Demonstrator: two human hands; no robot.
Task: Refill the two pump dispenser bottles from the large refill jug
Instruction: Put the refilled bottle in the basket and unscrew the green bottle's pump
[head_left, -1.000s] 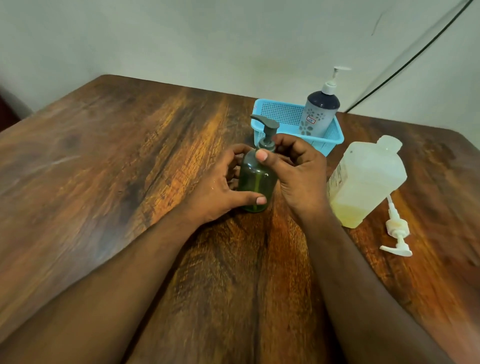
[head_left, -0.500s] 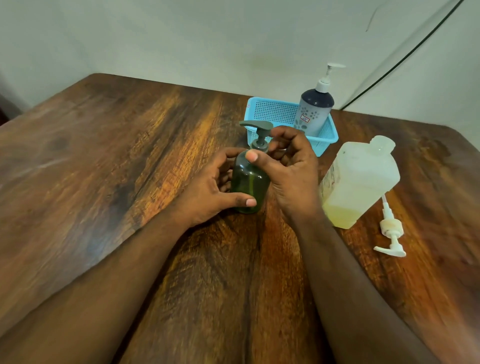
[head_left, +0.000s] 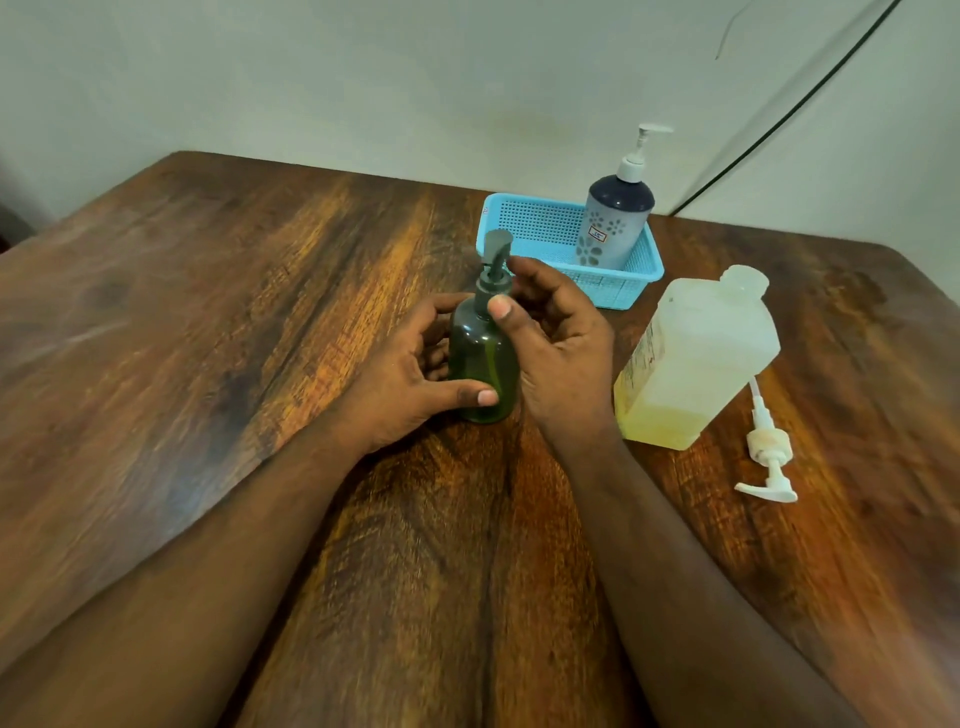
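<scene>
A small dark green pump bottle (head_left: 483, 364) stands upright on the wooden table (head_left: 208, 338) in the middle. My left hand (head_left: 410, 374) is wrapped around its body from the left. My right hand (head_left: 556, 343) pinches the grey pump collar (head_left: 485, 288) at the neck, thumb in front, fingers behind. The pump head (head_left: 497, 244) points toward me and to the left. A large translucent refill jug (head_left: 696, 364), its neck uncapped, stands to the right with yellow liquid low inside. A grey bottle with a white pump (head_left: 615, 218) stands in a blue basket (head_left: 540, 228).
A loose white pump (head_left: 769, 447) with its tube lies on the table right of the jug. The basket sits at the table's far edge against a pale wall. A dark cable (head_left: 779, 119) runs up the wall at the right.
The green bottle's pump head has turned from pointing left to pointing more toward me, as my right hand twists the collar. My left hand has kept its hold on the bottle.
</scene>
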